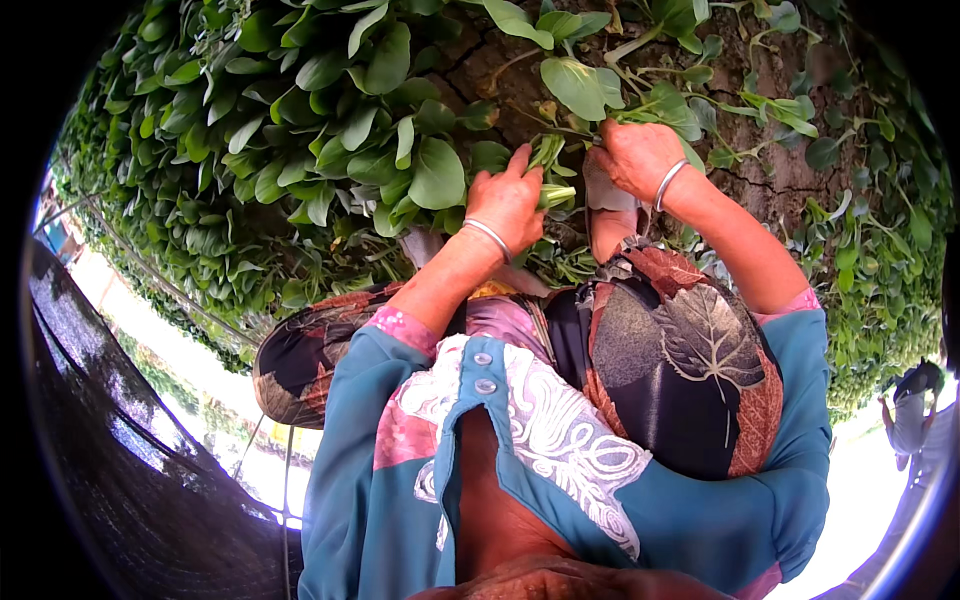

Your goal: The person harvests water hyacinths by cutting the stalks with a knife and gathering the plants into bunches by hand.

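Observation:
My left hand (507,202), with a silver bangle at the wrist, is closed around a bunch of cut leafy greens (556,195), pale stems pointing right. To its right, my right hand (637,159), also with a bangle, is clenched low by the plants. A thin dark tool, perhaps a blade, shows at its fingertips; its shape is mostly hidden. Broad leaves of a leafy green plant (581,86) stand just above both hands. My foot in a light sock or shoe (606,184) rests below my right hand.
Dense leafy greens (247,112) fill the left. Cracked brown soil (780,187) with scattered plants lies at the right. My knees in leaf-print trousers (675,375) are bent close below the hands. A dark net (135,465) hangs lower left. Another person (911,412) is at the far right.

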The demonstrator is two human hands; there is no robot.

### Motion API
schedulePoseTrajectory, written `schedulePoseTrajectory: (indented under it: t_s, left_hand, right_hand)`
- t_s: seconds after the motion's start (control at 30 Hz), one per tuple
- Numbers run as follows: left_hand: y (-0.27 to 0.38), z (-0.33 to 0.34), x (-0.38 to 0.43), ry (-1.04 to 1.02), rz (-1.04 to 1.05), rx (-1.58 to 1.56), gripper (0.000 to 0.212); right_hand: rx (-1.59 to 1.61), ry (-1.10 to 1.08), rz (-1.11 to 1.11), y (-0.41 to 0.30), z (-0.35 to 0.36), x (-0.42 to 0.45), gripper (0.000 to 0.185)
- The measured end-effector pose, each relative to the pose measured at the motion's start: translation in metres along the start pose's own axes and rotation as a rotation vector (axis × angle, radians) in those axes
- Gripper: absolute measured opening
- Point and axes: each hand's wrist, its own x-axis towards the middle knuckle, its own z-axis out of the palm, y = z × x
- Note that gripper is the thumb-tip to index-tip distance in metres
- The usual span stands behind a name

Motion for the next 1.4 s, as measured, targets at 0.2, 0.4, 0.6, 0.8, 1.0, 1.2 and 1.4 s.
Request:
schedulePoseTrajectory:
  t_s: [0.2, 0.4, 0.6, 0.8, 1.0, 1.2, 1.4]
  left_hand:
    - [-0.011, 0.0, -0.002, 0.031, 0.022, -0.013, 0.053]
    - [-0.019, 0.006, -0.003, 0.059, 0.05, -0.044, 0.053]
    - [-0.029, 0.013, -0.002, 0.078, 0.068, -0.073, 0.055]
    - [-0.032, 0.014, -0.002, 0.068, 0.069, -0.1, 0.053]
    - [-0.035, 0.017, -0.004, 0.087, 0.072, -0.16, 0.052]
    - [-0.051, 0.025, -0.007, 0.108, 0.033, -0.517, 0.048]
    - [-0.033, -0.017, -0.022, 0.158, -0.05, -1.026, 0.046]
  right_hand:
    - [-0.015, 0.054, -0.001, 0.0, 0.005, -0.003, 0.025]
    - [-0.085, 0.099, -0.019, 0.004, 0.012, -0.006, 0.017]
    - [-0.137, 0.141, 0.002, 0.005, 0.022, -0.01, 0.015]
    - [-0.155, 0.119, 0.004, 0.004, 0.025, -0.011, 0.014]
    - [-0.154, 0.122, -0.033, 0.005, 0.037, -0.004, 0.015]
    - [-0.131, 0.085, -0.077, 0.007, 0.032, -0.006, 0.016]
    - [0.177, 0.2, 0.08, 0.016, 0.003, -0.008, 0.029]
